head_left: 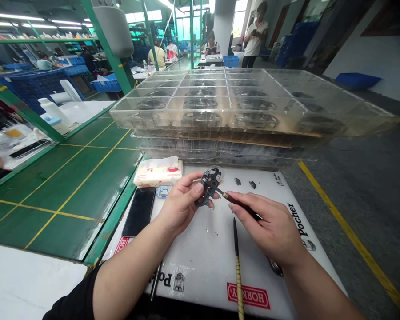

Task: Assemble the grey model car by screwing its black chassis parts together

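Near the middle of the board, my left hand (pixel 180 202) pinches a dark, openwork plastic part (pixel 210 184) between thumb and fingers, holding it above the surface. My right hand (pixel 270 226) grips a slim hand tool with a dark brown handle (pixel 243 205) and a narrow metal blade. The blade's end reaches the part; the exact contact is too small to make out. Two small black pieces (pixel 238 181) lie beyond my right hand. Below it rests a long dark-tipped tool with a yellow wrapped handle (pixel 238 271). Tiny specks (pixel 216 234) lie on the board under the part.
Clear plastic compartment trays (pixel 200 106) holding dark parts are stacked behind the white printed board (pixel 200 266). A tissue pack (pixel 158 173) and a black phone (pixel 139 212) lie left. Beyond is a green yellow-lined surface (pixel 70 186). Several people are in the background.
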{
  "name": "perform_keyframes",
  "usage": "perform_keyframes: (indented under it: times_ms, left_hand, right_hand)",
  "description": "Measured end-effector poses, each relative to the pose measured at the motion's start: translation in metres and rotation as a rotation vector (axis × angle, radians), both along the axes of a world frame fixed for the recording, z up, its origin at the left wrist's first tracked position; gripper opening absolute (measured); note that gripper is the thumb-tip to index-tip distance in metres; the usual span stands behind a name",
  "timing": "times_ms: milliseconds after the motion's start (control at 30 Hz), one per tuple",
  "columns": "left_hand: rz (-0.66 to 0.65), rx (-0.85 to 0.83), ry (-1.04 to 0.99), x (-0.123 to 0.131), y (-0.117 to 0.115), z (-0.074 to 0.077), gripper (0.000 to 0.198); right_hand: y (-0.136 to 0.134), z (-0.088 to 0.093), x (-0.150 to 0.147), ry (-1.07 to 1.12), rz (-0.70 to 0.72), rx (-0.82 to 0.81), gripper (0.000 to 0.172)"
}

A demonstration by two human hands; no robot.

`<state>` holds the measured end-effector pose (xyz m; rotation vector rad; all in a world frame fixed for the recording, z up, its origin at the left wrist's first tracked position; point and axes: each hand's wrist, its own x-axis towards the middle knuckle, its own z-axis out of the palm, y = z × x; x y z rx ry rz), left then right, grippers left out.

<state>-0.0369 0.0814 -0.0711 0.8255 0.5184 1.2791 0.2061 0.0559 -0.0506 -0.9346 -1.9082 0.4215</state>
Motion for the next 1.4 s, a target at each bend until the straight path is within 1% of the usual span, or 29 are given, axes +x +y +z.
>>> perform_keyframes:
  times_ms: [100,267,500,633,733,900,1000,1100,1233,1300,1400]
  left_hand:
    - [-0.008,0.024,0.03,-0.001,-0.001,0.002,0.046]
    - [-0.015,0.059,0.092,0.0,-0.002,0.004,0.041]
    - [-0.035,0.075,0.144,-0.001,-0.003,0.003,0.047]
    - [-0.001,0.107,0.179,-0.002,-0.003,0.002,0.05]
    - [0.041,0.123,0.203,-0.003,-0.003,-0.002,0.05]
    - [0.086,0.146,0.227,-0.002,-0.002,-0.008,0.049]
    - [0.055,0.159,0.215,-0.001,-0.003,-0.008,0.048]
    - [0.014,0.146,0.203,-0.001,-0.004,-0.005,0.047]
    - [-0.059,0.112,0.196,-0.003,-0.005,-0.001,0.052]
    - [-0.1,0.092,0.185,-0.004,-0.005,0.001,0.055]
    - [-0.128,0.076,0.179,-0.005,-0.004,0.002,0.056]
  right_hand:
    - [-0.001,0.002,0.001,-0.003,0.003,-0.003,0.031]
    - [-0.002,0.002,0.0,0.004,-0.021,-0.012,0.029]
    - [-0.004,0.003,-0.001,0.042,-0.046,-0.009,0.026]
    - [-0.005,0.003,-0.001,0.068,-0.052,-0.089,0.022]
    - [-0.005,0.001,-0.001,0.07,-0.052,-0.14,0.021]
    - [-0.002,-0.001,-0.002,0.04,-0.04,-0.131,0.023]
    - [0.0,-0.001,-0.004,0.022,-0.066,-0.108,0.023]
    - [0.0,-0.001,-0.004,0.02,-0.08,-0.052,0.023]
    - [-0.002,0.001,-0.001,0.013,-0.091,0.035,0.023]
    - [-0.002,0.002,0.0,0.009,-0.097,0.056,0.022]
    - [-0.003,0.004,0.0,0.003,-0.095,0.08,0.024]
